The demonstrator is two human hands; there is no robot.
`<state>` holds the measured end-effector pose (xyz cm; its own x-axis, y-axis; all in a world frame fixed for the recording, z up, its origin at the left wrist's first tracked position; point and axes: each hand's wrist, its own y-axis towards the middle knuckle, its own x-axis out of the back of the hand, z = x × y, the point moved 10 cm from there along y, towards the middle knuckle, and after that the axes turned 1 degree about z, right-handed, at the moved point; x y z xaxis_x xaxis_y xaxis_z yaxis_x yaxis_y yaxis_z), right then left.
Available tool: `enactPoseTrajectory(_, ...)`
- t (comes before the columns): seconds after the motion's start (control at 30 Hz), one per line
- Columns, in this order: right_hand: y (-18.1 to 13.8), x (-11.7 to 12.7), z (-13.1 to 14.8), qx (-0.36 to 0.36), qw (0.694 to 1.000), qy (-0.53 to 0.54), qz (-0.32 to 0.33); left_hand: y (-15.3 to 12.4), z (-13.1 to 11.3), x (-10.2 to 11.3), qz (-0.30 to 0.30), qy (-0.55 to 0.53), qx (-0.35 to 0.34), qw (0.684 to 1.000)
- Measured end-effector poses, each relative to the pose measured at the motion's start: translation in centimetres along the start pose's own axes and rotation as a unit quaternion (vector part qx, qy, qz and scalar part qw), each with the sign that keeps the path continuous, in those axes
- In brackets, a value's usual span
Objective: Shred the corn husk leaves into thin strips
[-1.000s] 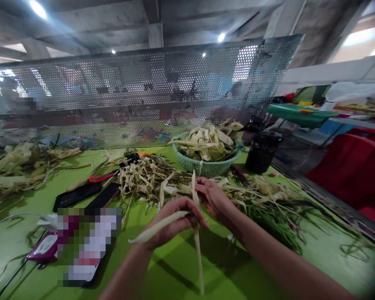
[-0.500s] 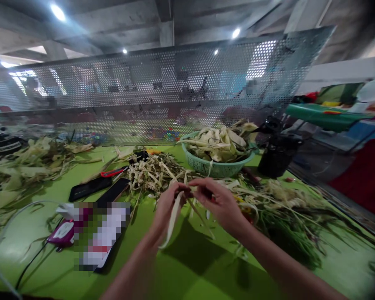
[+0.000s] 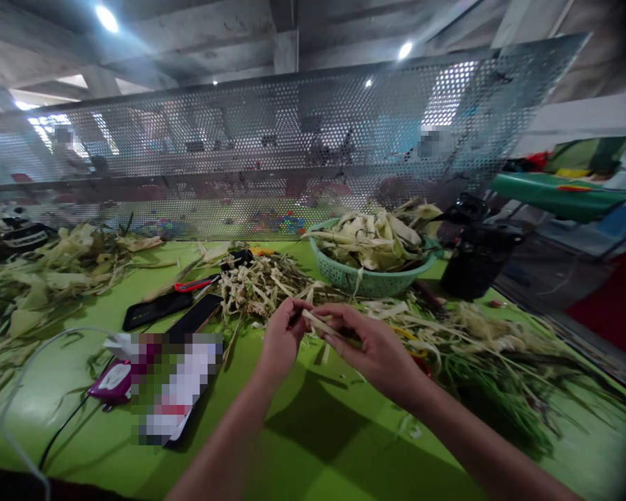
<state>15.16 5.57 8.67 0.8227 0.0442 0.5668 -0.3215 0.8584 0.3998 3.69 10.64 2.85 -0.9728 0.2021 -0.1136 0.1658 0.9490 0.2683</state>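
Note:
A pale strip of dried corn husk (image 3: 320,325) runs between my hands above the green table (image 3: 292,459). My left hand (image 3: 286,334) is closed on its near-left end, fingertips curled and partly hidden. Pinched around the same strip is my right hand (image 3: 368,341), thumb below and fingers above. Just beyond my fingers lies a heap of knotted husk pieces (image 3: 263,285). Behind it to the right, a green plastic basket (image 3: 365,282) holds a pile of dry husks (image 3: 380,240).
Left of my arms lie two dark phones (image 3: 156,311) (image 3: 194,319), a red cutter (image 3: 195,284), a purple tissue pack (image 3: 115,381) and cables. Loose husks (image 3: 73,264) cover the far left. A black container (image 3: 472,268) and green fibres (image 3: 495,390) are on the right. A perforated metal screen (image 3: 271,146) stands behind.
The long strip that hung down from my left hand now lies short and slanted between both hands. My right hand has turned slightly and closed over it. The view has shifted a little left.

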Motion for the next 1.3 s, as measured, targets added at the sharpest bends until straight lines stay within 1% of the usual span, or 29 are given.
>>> enactPoseTrajectory(0.07,0.2,0.9,-0.3,0.008,0.999,-0.024,-0.027,0.0,0.1,-0.2,0.003,-0.020,0.023,1.000)
enactPoseTrajectory(0.13,0.4,1.5,-0.5,0.025,0.998,-0.052,-0.037,-0.1,0.1,-0.6,0.012,-0.045,0.042,0.998)
enactPoseTrajectory(0.27,0.5,1.6,-0.9,0.044,0.996,-0.065,-0.036,-0.6,-0.1,-1.8,0.052,-0.092,0.071,0.992)
enactPoseTrajectory(0.4,0.5,1.6,-0.8,0.053,0.995,-0.066,-0.045,-1.0,-0.2,-2.3,0.080,-0.124,0.088,0.985)
enactPoseTrajectory(0.47,0.5,1.7,-0.6,0.065,0.993,-0.080,-0.054,-1.0,0.0,-2.3,0.076,-0.122,0.091,0.985)
enactPoseTrajectory(0.57,0.4,1.7,0.2,0.104,0.984,-0.134,-0.060,-0.8,0.3,-2.0,0.060,-0.105,0.096,0.988)
enactPoseTrajectory(0.7,-0.2,1.2,1.4,0.178,0.954,-0.232,-0.067,-0.7,0.4,-1.6,0.039,-0.113,0.106,0.987)
enactPoseTrajectory(0.8,-0.6,0.7,2.0,0.216,0.928,-0.296,-0.066,-0.8,0.6,-1.2,0.020,-0.132,0.115,0.984)
enactPoseTrajectory(0.9,-0.9,0.4,2.1,0.227,0.911,-0.338,-0.062,-0.8,1.1,-1.0,0.013,-0.164,0.128,0.978)
enactPoseTrajectory(1.07,-1.2,-0.6,2.2,0.235,0.892,-0.385,-0.038,-0.8,1.7,-1.1,0.014,-0.210,0.138,0.968)
enactPoseTrajectory(1.17,-1.3,-0.7,2.4,0.244,0.885,-0.393,-0.049,-0.8,1.7,-1.3,0.018,-0.224,0.138,0.965)
enactPoseTrajectory(1.3,-1.4,-0.5,2.5,0.250,0.884,-0.389,-0.064,-0.9,1.6,-1.3,0.022,-0.225,0.142,0.964)
